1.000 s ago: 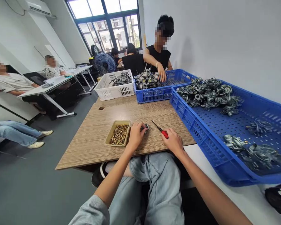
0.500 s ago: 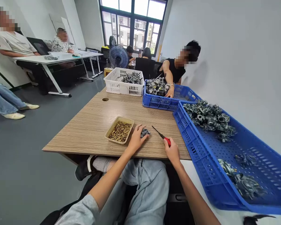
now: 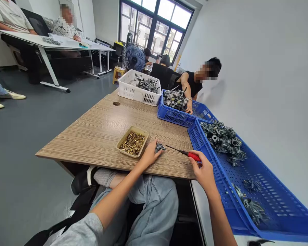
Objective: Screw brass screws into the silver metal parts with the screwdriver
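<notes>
My left hand [image 3: 149,154] is closed around a small grey metal carburetor [image 3: 159,147] on the wooden table [image 3: 97,133]; fingers and thumb cover part of it. In my right hand [image 3: 204,172] is a screwdriver [image 3: 194,156] with a red handle and a thin dark shaft. Its shaft points left, with the tip near the carburetor and just apart from it. Left of my left hand stands a cream plastic tub [image 3: 125,152] full of small brass pieces [image 3: 133,141].
A long blue crate [image 3: 220,191] of carburetors lies along the right. Beyond it, a co-worker's hand [image 3: 189,107] reaches into another blue crate [image 3: 173,117] of carburetors. A white crate [image 3: 127,90] with dark metal parts stands at the table's far end.
My right hand has moved right, and the screwdriver now lies flatter, pointing left toward the carburetor. My left hand has closed more on the carburetor. The camera view has tilted.
</notes>
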Demonstrator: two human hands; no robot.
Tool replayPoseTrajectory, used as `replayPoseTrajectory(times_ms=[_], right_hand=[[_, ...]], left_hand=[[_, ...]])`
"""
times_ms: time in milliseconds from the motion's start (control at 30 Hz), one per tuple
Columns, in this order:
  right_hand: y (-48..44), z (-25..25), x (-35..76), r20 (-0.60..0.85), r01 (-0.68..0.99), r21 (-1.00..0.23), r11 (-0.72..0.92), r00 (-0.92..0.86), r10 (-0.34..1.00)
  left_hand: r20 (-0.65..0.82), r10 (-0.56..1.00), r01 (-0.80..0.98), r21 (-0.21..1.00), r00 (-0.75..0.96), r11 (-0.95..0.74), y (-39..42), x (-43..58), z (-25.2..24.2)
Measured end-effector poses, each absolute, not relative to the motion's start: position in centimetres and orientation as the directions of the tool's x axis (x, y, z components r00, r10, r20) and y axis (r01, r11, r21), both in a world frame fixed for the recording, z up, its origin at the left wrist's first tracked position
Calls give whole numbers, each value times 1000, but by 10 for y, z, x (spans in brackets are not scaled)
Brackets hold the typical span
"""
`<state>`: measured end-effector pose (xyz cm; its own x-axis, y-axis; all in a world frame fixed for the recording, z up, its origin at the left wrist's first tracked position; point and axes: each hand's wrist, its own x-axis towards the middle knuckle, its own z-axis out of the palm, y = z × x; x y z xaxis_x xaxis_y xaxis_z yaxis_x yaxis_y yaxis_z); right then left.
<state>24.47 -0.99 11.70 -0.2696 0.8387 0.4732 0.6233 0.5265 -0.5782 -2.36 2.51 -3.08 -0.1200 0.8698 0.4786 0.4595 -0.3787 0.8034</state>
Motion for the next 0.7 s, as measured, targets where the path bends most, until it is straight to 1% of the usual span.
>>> replayPoseTrajectory(times_ms=[133, 267, 700], right_hand=[[-22, 126, 243, 468, 642, -484, 594, -384, 796], [-26, 127, 236, 461, 631, -438, 640, -454, 763], [-28, 129, 224, 461, 644, -390, 658, -482, 745]], left_hand=[[466, 876, 448, 814, -124, -369, 27, -22, -33], [470, 872, 446, 816, -139, -368, 25, -22, -29], [471, 872, 428, 821, -134, -377, 24, -20, -27]])
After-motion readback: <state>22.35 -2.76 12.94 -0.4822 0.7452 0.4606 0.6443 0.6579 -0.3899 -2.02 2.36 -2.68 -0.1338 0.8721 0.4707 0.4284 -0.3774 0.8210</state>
